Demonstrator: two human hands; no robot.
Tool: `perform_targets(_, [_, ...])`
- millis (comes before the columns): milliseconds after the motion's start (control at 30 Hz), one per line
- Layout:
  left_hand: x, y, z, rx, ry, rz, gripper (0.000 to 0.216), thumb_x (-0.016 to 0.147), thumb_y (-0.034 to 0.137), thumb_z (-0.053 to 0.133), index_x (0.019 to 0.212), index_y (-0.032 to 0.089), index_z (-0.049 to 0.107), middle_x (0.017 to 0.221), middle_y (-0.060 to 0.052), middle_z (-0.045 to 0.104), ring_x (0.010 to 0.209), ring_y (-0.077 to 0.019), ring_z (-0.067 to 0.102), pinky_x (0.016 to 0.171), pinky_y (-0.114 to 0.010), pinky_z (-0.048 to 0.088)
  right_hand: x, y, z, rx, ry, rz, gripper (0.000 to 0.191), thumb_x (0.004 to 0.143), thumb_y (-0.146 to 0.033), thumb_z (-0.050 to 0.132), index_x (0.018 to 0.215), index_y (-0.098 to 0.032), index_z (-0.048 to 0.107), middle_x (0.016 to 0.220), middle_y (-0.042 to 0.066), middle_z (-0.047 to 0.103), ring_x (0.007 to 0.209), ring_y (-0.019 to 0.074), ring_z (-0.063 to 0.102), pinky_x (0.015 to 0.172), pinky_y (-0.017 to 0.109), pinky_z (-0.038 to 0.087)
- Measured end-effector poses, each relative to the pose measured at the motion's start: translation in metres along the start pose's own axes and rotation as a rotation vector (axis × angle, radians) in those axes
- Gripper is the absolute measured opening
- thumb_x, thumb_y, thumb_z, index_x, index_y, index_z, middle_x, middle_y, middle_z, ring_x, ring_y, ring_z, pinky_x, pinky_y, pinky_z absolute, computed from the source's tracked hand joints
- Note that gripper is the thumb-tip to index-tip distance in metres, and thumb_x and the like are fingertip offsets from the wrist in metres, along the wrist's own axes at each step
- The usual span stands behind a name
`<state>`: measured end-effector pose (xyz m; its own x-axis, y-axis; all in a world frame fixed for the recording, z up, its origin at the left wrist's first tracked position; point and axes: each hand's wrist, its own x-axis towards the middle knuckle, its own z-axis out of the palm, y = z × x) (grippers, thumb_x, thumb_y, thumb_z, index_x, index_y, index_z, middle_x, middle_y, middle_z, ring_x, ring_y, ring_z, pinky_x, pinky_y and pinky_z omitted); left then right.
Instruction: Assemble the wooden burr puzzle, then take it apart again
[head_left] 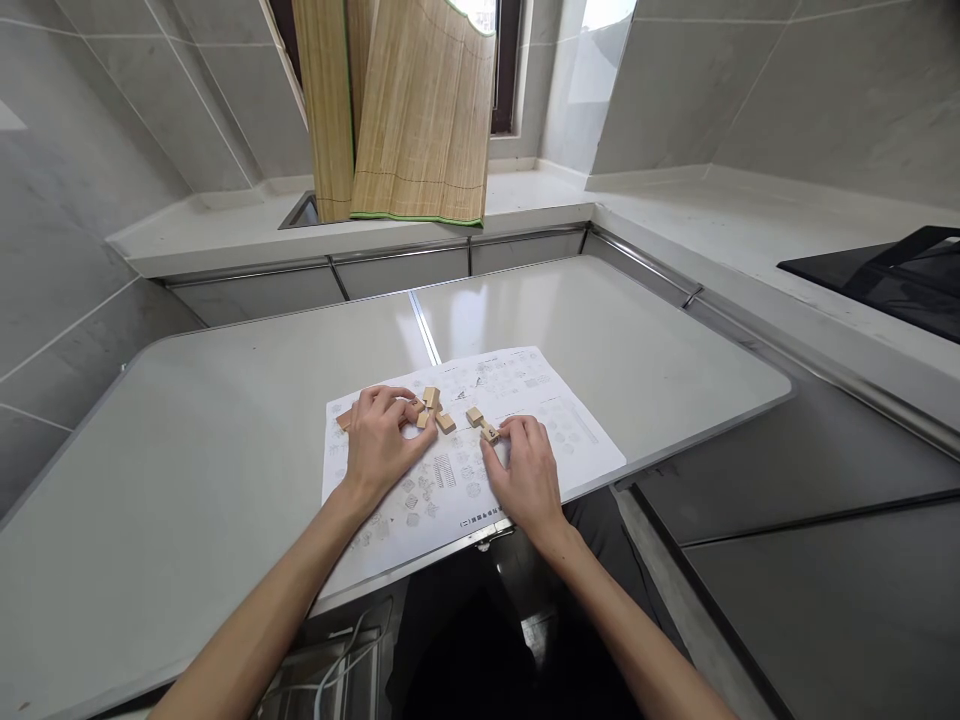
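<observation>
Two bare hands are working over a printed instruction sheet (pixel 525 395) that is lying flat on a pale grey fold-out tabletop (pixel 225 440), and each is closing on its own bit of a wooden block puzzle. The left hand (pixel 381 445) is curling its fingers (pixel 390 400) down over a cluster of notched wooden pieces (pixel 433 408); most of the cluster is sticking out just beyond the fingertips, toward the far side, while one pale end (pixel 344 420) is peeking out on the outer side of the hand, so the grip seems to be pinning the assembly to the paper rather than lifting it. The right hand (pixel 526 470) is pinching a smaller wooden piece (pixel 482 424) between thumb and fingertips; that piece is reaching from the pinch toward the left hand's cluster, near it but apart, with a narrow gap of paper between them. Holding both low against the sheet is probably keeping the parts steady and close to the diagrams, which are spreading out beneath both palms and toward the wrists. How firmly either hand is squeezing I cannot tell at this size, only that both are closed around wood. Well beyond the fingertips, a rolled bamboo blind (pixel 420 110) is hanging over the back counter, and far off to the right hand's outer side a black cooktop (pixel 892 280) is sitting in the worktop.
</observation>
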<state>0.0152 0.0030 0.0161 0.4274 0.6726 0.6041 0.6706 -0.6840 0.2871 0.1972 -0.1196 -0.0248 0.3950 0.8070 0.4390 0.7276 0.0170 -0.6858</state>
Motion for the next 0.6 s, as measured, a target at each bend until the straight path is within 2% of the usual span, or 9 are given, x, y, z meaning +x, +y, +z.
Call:
perform_targets(333, [-0.0003, -0.0001, -0.0028, 0.098, -0.018, -0.058, 0.033, 0.085, 0.028, 0.073, 0.063, 0.024, 0.048, 0.107, -0.007, 0.079, 0.114, -0.0347, 0.061, 0.096, -0.055, 0.047, -0.0001, 0.0013, 0.0023, -0.052, 0.006, -0.025, 0.011, 0.099, -0.027, 0.061, 0.097, -0.023, 0.051, 0.106, 0.011, 0.063, 0.100, 0.0298, 0.061, 0.083, 0.044, 0.055])
perform_targets(600, [0.0001, 0.0011, -0.0043, 0.046, -0.050, -0.061, 0.036, 0.082, 0.027, 0.074, 0.061, 0.024, 0.045, 0.105, -0.008, 0.078, 0.113, -0.0381, 0.060, 0.096, -0.061, 0.048, -0.0002, 0.0011, 0.0023, -0.053, -0.001, -0.012, 0.008, 0.098, -0.026, 0.061, 0.099, -0.023, 0.053, 0.106, 0.011, 0.063, 0.101, 0.0304, 0.062, 0.083, 0.044, 0.054])
